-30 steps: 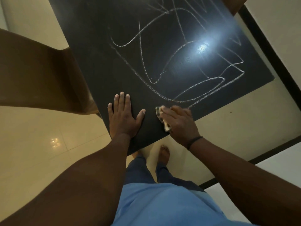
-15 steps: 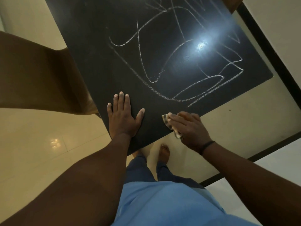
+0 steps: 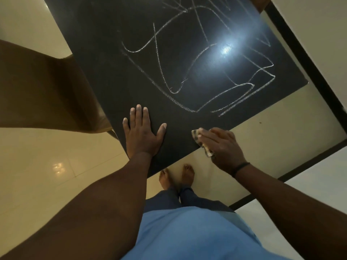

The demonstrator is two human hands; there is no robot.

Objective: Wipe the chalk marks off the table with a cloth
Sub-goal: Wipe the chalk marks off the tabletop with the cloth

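— Cloth (image 3: 201, 140): where is it?
— Bunched under the right hand (image 3: 222, 149) at the table (image 3: 116, 76) edge; left hand (image 3: 143, 134) lies flat beside it, fingers spread; chalk marks (image 3: 206, 72) beyond both.

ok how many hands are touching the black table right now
2. The left hand lies flat on the black table near its front corner. The right hand holds a cloth at the table's front edge, right of the left hand.
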